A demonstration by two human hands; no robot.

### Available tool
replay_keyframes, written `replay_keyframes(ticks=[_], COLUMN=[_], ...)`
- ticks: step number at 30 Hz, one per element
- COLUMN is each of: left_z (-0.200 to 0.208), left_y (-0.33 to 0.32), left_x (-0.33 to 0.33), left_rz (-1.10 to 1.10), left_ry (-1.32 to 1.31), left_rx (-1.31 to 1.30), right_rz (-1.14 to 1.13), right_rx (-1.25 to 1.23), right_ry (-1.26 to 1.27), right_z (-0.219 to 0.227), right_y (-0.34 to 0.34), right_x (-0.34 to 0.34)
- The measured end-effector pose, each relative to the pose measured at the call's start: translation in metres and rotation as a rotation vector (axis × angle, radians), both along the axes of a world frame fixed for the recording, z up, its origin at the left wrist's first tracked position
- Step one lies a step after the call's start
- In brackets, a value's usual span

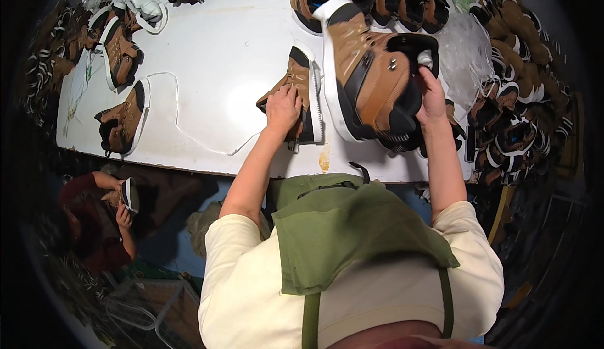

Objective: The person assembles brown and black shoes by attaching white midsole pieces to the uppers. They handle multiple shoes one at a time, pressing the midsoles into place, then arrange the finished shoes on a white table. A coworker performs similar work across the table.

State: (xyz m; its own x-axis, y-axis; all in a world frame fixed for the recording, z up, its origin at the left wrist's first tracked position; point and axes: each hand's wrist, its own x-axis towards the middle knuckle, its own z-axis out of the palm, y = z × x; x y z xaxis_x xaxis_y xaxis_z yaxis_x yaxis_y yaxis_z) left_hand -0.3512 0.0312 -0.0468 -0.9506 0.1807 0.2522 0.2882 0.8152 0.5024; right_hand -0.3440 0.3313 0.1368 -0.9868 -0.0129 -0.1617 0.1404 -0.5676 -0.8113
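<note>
My right hand (432, 100) grips a brown and black hiking boot (371, 78) by its collar and holds it raised above the table, its white sole facing left. Something white shows inside the boot's opening, beside my fingertips. A second boot (305, 88) of the same kind lies on its side on the white table (214, 47), its white sole to the right. My left hand (283, 107) lies over this boot's upper with the fingers curled onto it.
A thin white cord (177, 107) trails across the table. Single boots (123, 119) lie at the left, and several stand at the back right. Clear plastic bags (464, 53) lie beside a heap of boots (516, 122). At lower left, a co-worker's hands (123, 214) hold a shoe.
</note>
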Motion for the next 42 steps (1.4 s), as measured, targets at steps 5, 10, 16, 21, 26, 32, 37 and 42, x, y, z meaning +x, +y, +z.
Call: replay_keyframes(ticks=[5,10,16,21,26,32,37,42], left_z=[0.004,0.003,0.014,0.016,0.009,-0.001,-0.009,-0.003], left_y=[-0.015,-0.020,-0.027,-0.030,-0.031,-0.036,-0.035,-0.037], left_x=[-0.007,-0.008,-0.005,-0.010,-0.012,-0.016,-0.012,-0.014], left_rz=[-0.075,-0.100,-0.096,-0.131,-0.163,-0.222,-0.195,-0.274], left_ry=[-0.151,-0.203,-0.345,-0.377,-0.337,-0.350,-0.313,-0.229], left_rx=[0.130,0.167,0.205,0.225,0.286,0.342,0.575,0.539], right_rz=[0.086,0.070,0.089,0.169,0.327,0.611,0.751,0.710], right_rx=[0.790,0.831,1.283,1.480,1.764,1.856,1.892,1.870], right_ry=[0.292,0.125,0.498,0.731,0.953,0.794,0.725,0.656], right_z=[0.044,0.031,0.046,0.074,0.070,0.066,0.058,0.043], right_y=[-0.052,-0.062,-0.063,-0.081,-0.102,-0.126,-0.137,-0.147], right_x=[-0.016,-0.024,-0.035,-0.048,-0.074,-0.091,-0.095,-0.100])
